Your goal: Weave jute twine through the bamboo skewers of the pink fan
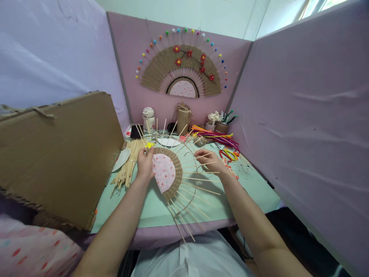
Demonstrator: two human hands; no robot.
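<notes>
Gripping a half-round fan (164,173) above the pale green counter (245,184), a person's left hand (145,163) closes its fingers on the upper end of the straight edge, thumb against the dotted cloth. The fan sits mid-counter, its woven rim facing right and its bare sticks (201,187) splayed in a wide arc, the lowest tips reaching past the counter's front edge. At the right, the right hand (210,159) is among the upper sticks with its fingers bent; whether they pinch a stick or the brown cord (196,192), which curves across the lower sticks, cannot be told. To the left, a stick bundle (126,165) and a white oval (121,159) fill the strip beside an upright cardboard sheet (60,154) that bounds that side. Beyond the fan, a jar (148,121), a twine-wrapped can (183,119) and bright pipe cleaners (213,132) line the back edge, below a finished fan (160,67) on the pink wall. Red and yellow loops (229,155) lie just past the right wrist. The widest open stretch of green runs from the right forearm toward the right wall (302,107).
</notes>
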